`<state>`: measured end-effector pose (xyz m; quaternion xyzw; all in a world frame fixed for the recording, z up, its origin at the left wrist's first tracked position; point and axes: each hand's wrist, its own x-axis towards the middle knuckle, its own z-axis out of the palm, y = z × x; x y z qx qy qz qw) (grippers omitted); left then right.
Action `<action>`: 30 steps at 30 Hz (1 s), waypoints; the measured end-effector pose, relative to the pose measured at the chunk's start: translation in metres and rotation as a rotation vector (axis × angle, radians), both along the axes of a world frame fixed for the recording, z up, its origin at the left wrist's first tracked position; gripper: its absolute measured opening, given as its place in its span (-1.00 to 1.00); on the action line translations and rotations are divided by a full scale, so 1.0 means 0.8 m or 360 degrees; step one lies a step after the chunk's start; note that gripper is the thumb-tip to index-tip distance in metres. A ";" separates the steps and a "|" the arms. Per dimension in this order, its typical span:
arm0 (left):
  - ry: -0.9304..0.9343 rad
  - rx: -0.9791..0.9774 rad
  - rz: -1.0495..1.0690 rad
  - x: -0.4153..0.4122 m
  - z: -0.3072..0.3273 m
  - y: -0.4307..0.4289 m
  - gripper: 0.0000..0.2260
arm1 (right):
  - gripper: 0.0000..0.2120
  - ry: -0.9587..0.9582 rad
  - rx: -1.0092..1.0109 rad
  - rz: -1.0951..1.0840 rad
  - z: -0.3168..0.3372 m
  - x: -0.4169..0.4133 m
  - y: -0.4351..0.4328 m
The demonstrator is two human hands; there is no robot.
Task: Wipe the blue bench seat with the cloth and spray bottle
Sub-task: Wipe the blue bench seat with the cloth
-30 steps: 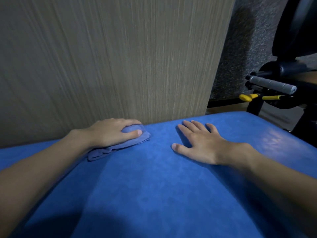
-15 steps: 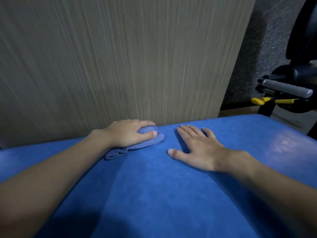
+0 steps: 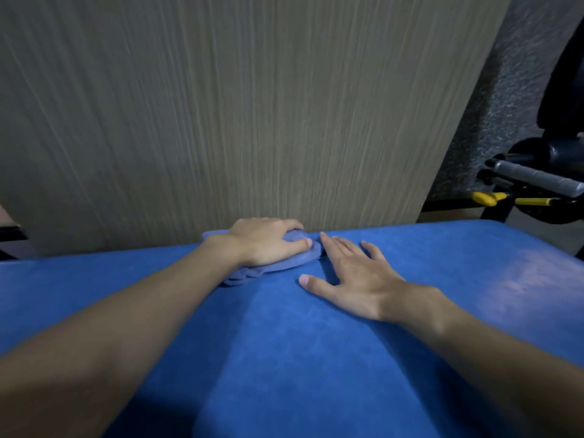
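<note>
**Blue padded bench seat [image 3: 284, 358]: your wiping stroke runs up against the resting hand**

Head view, now: your left hand [image 3: 268, 241] is at the far edge of the bench seat, right against the foot of the tall wood-grain panel [image 3: 252, 105]. Its fingers are curled over the bunched blue microfibre cloth [image 3: 284, 265], with the thumb along the front, pressing it into the upholstery. Your right hand [image 3: 357, 286] lies flat on the seat, palm down, fingers straight and spread, holding nothing. The cloth's right edge sits just beside that hand's index fingertip; whether they touch is not clear. The spray bottle is not in view. Off to the right stand a black exercise machine with a grey handle [image 3: 537, 180] and a yellow lever [image 3: 485, 198].

Head view, against the earlier frames: a second ago a clear strip of blue lay between the cloth and your right hand. Half a second ago it had narrowed, and now it is gone. Your left hand has carried the cloth rightward along the back edge with the same grip, while your right hand has kept its flat pose.

For the task, this stroke seems to have no room left. You probably need to lift the right hand aside or turn the cloth back toward you. The broad near part of the seat and its right end, which shows a pale sheen, likely still need wiping.
</note>
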<state>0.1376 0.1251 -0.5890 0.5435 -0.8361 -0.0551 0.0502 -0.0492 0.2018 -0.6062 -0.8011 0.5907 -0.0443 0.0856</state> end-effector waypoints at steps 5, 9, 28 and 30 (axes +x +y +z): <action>0.0018 0.0080 -0.0013 0.047 0.000 0.006 -0.57 | -0.12 0.0015 0.0006 -0.0012 0.002 0.001 0.000; -0.0036 0.0111 0.0030 0.107 -0.002 0.018 -0.51 | -0.13 -0.0001 -0.0007 -0.0002 0.002 0.000 0.003; -0.0072 0.0104 0.0199 0.164 -0.001 0.037 -0.40 | -0.11 0.0077 0.0007 0.0099 0.010 0.099 -0.002; -0.0096 0.0102 0.0228 0.205 -0.003 0.044 -0.40 | -0.12 0.0053 0.0016 0.0172 0.010 0.131 -0.006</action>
